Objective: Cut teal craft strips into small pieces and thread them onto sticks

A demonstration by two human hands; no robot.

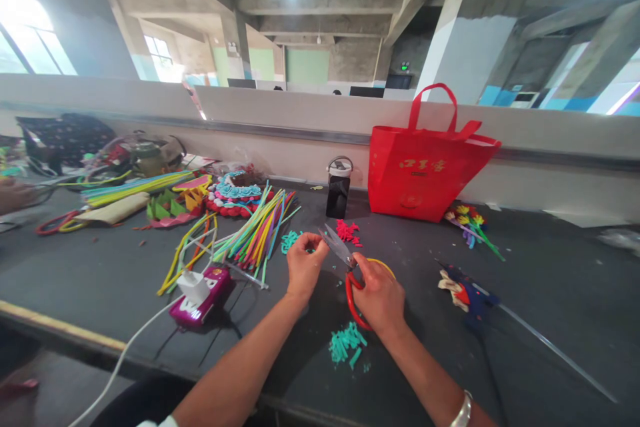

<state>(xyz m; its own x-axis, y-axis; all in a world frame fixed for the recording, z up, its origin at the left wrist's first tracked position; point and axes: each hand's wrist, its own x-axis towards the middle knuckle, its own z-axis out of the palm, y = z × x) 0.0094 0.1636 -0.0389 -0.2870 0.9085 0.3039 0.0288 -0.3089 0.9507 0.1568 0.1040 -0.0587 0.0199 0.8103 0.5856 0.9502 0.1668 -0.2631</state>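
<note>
Short teal pieces piled on bench, lower centre. Purple power block lower left. Right hand, right of centre, grips red-handled scissors, blades parted, tips up-left. Left hand, centre, fingers pinched near tips; can't tell what's between. Coloured stems bundled left of centre. Small red pieces beyond blades. Red bag upper right, upright.

1. Red fabric carrier bag with looped handles: a row of large gold characters, apparently Chinese, too stylised to read surely; smaller markings below are illegible.
2. Small glowing green rectangular sign on the far wall: too small to read.
</note>
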